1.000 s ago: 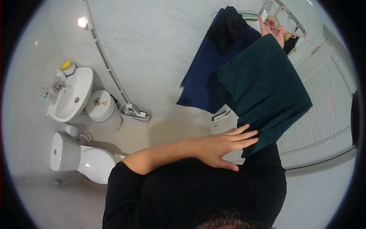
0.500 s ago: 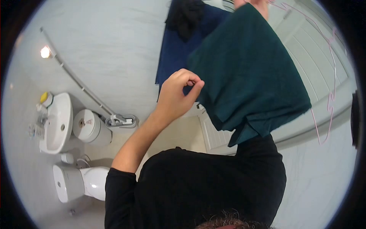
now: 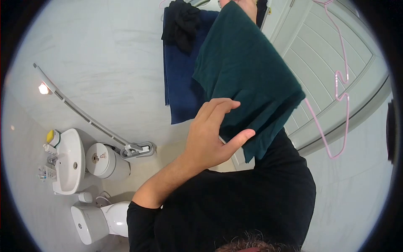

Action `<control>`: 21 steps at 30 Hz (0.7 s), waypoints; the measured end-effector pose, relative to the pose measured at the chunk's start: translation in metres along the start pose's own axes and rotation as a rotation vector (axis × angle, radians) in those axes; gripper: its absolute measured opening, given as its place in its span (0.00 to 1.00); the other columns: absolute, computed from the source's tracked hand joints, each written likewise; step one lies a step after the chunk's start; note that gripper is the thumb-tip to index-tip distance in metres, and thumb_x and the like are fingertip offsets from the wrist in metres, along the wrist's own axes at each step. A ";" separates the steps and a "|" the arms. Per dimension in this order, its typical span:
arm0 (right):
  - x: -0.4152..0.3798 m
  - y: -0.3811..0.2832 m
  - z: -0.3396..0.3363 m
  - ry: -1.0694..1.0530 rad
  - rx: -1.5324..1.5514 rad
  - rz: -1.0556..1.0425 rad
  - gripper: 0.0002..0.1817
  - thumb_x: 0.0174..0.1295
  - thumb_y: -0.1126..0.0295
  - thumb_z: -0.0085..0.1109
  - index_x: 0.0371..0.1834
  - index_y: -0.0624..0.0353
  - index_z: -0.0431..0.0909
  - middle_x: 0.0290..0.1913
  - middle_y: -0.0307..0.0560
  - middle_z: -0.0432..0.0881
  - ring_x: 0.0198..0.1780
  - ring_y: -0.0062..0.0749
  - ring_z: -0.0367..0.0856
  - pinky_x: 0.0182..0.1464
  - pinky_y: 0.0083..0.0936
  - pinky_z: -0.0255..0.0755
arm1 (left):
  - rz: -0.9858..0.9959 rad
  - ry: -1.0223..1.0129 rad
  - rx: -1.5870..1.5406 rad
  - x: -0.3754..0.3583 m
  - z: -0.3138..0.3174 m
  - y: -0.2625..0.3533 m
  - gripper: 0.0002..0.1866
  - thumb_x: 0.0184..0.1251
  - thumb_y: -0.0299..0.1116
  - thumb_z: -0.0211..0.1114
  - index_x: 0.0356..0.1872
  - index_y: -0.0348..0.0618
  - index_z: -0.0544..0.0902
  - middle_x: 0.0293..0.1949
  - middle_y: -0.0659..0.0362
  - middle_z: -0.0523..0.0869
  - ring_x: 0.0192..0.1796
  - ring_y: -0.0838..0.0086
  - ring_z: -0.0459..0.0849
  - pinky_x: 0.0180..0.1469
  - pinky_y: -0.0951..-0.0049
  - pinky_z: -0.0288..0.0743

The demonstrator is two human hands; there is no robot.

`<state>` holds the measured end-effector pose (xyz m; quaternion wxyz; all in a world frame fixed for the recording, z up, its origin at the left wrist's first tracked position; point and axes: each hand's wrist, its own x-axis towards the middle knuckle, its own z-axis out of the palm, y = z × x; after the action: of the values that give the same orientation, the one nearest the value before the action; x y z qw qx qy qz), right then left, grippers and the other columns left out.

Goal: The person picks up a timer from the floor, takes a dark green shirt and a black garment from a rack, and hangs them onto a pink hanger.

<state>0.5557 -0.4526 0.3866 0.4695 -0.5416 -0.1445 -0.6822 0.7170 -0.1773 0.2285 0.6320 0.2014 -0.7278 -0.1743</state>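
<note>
A dark green cloth (image 3: 252, 71) hangs in folds across the upper middle of the view. Its top is gripped by my right hand (image 3: 247, 7), which shows only in part at the upper edge; the cloth hides much of that arm. My left hand (image 3: 212, 132) is open, thumb and fingers spread, in front of the cloth's lower left part. Whether its fingertips touch the fabric I cannot tell. To the right of the cloth is a pink wire hanger (image 3: 345, 113), partly hidden by the cloth and partly cut off above.
Dark blue fabric (image 3: 182, 84) hangs behind, with a bunched black cloth (image 3: 182, 25) on it. At the left are a sink (image 3: 69, 161), a white bin (image 3: 100, 161), a toilet (image 3: 90, 224) and a mop (image 3: 94, 122). A pale panelled door (image 3: 331, 59) stands right.
My left hand has opened from closely bent fingers and moved a little right and down. The green cloth and my right hand have shifted left in the view, and the camera view has turned somewhat.
</note>
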 end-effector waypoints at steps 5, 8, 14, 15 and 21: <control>-0.002 0.002 -0.004 -0.007 -0.057 -0.011 0.19 0.80 0.57 0.49 0.33 0.59 0.69 0.43 0.53 0.72 0.52 0.42 0.76 0.75 0.70 0.62 | 0.060 -0.047 0.045 0.007 0.001 0.007 0.20 0.55 0.31 0.81 0.46 0.36 0.85 0.45 0.50 0.87 0.46 0.60 0.86 0.49 0.67 0.79; -0.005 0.004 -0.007 -0.015 -0.108 -0.012 0.20 0.80 0.55 0.49 0.33 0.59 0.69 0.43 0.51 0.71 0.52 0.40 0.75 0.75 0.69 0.62 | 0.048 -0.047 0.040 0.011 0.000 0.009 0.20 0.54 0.30 0.81 0.46 0.36 0.85 0.44 0.51 0.87 0.45 0.62 0.86 0.49 0.68 0.80; -0.009 0.006 -0.013 -0.029 -0.198 -0.036 0.21 0.80 0.53 0.50 0.33 0.59 0.69 0.42 0.48 0.70 0.51 0.37 0.75 0.76 0.68 0.62 | 0.051 -0.078 -0.037 0.021 -0.014 0.011 0.27 0.54 0.35 0.82 0.53 0.34 0.84 0.46 0.51 0.87 0.47 0.65 0.86 0.51 0.69 0.80; -0.008 0.006 -0.015 -0.036 -0.222 -0.046 0.22 0.80 0.53 0.50 0.33 0.59 0.69 0.42 0.48 0.70 0.51 0.37 0.75 0.76 0.68 0.62 | 0.058 -0.079 -0.032 0.022 -0.017 0.012 0.27 0.54 0.35 0.82 0.53 0.34 0.84 0.46 0.51 0.87 0.47 0.65 0.86 0.51 0.69 0.80; -0.031 -0.009 0.000 0.007 -0.690 -0.121 0.21 0.81 0.52 0.48 0.38 0.59 0.73 0.39 0.40 0.74 0.43 0.27 0.75 0.60 0.38 0.73 | 0.049 -0.058 0.211 0.009 -0.047 0.018 0.42 0.50 0.38 0.83 0.65 0.28 0.75 0.60 0.39 0.79 0.61 0.48 0.79 0.65 0.57 0.74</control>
<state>0.5474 -0.4328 0.3618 0.2182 -0.6566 0.0642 -0.7191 0.7615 -0.1663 0.2523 0.5902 0.2438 -0.7647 -0.0868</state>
